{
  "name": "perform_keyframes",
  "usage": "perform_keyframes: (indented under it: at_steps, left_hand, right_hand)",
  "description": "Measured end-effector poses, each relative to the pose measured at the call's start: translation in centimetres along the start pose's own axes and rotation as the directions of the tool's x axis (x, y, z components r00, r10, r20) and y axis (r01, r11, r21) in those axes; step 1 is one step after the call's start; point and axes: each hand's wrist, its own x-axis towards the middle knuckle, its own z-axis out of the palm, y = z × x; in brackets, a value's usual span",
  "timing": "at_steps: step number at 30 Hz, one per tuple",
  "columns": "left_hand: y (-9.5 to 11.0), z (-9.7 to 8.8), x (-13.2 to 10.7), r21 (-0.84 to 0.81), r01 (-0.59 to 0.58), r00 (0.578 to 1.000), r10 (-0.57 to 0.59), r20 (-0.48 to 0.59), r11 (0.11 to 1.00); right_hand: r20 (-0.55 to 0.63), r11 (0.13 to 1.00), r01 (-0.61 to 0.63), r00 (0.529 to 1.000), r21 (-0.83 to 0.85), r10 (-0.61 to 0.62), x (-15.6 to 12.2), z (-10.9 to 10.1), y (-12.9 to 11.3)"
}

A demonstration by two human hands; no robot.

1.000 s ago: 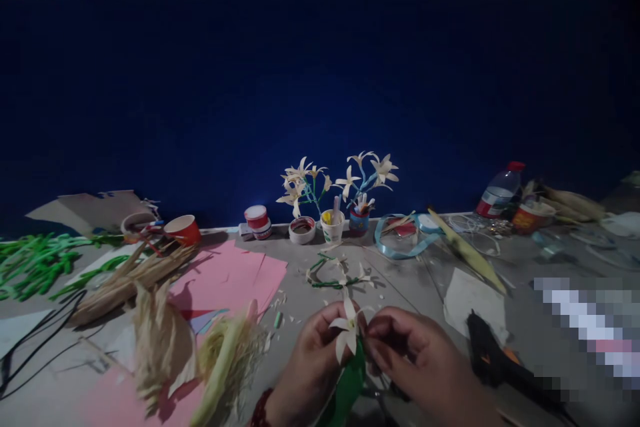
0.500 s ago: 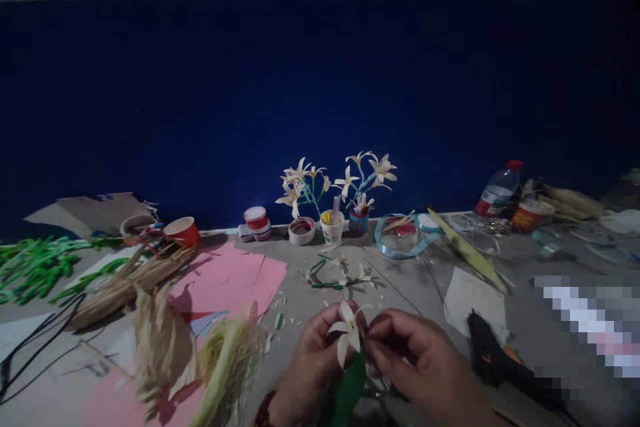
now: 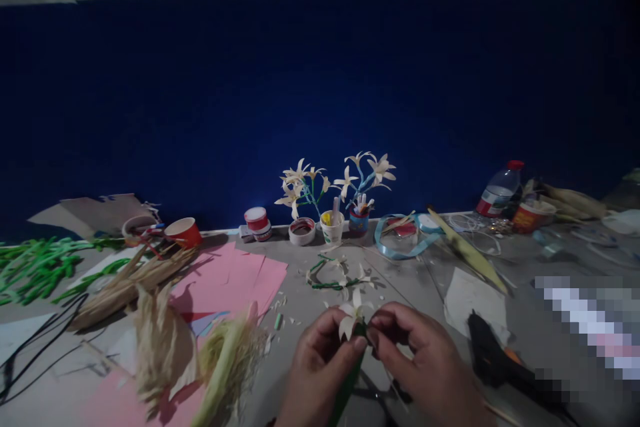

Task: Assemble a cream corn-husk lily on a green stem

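Risk 1, petal damage: your L hand [image 3: 327, 363] pinches the white flower [image 3: 354, 317] low, w/ the thumb over the green strip [image 3: 349, 380] at its base. The petals look thin; excess thumb pressure may crease or detach one. Risk 2, slip: if your L grip relaxes while the R hand [image 3: 425, 360] pulls, the strip may shift off the base. Risk 3, snag: the flower sits b/w both hands, above the desk [image 3: 415, 287], just nearer you than the green-and-white wreath [image 3: 327, 285]; a forward push may catch it. The glue gun [image 3: 493, 353] lies to the right of your R hand; a wide swing may knock it.

Pose: hands low, palms inward, fingertips converging at the flower base. L fingers: closed on flower + strip. R fingers: narrow, tips beside the base; cannot tell what, if anything, is b/w them.
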Motion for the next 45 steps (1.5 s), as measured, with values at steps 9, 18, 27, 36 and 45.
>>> perform_keyframes:
  at_steps: [9,18,27,36,45]
  left_hand:
    - [-0.2,1.5,-0.4,0.051,-0.166,0.977,0.171,-0.128,0.985]
    - [-2.2,0.6,0.2,0.049,-0.074,0.991,0.079,-0.108,0.996]
    - [-1.9,-0.5,1.3,0.141,0.088,0.996,-0.088,-0.005,0.986]
    - [-0.9,0.2,1.2,0.18,0.132,0.991,-0.134,-0.001,0.975]
    - [-0.2,0.9,0.9,0.175,0.132,0.99,-0.137,0.018,0.976]
  right_hand:
    - [-0.046,0.988,0.065,0.996,-0.143,-0.072,-0.3,0.3,0.6]
    - [-0.097,0.999,0.023,0.995,-0.042,-0.027,-0.2,0.4,0.7]
    - [-0.122,0.998,0.063,0.99,-0.015,-0.064,-0.7,0.4,2.2]
    - [-0.107,0.979,0.024,0.994,0.202,-0.002,-0.7,0.7,2.7]
    - [-0.034,0.921,-0.104,0.992,0.376,0.125,-0.7,1.0,2.9]
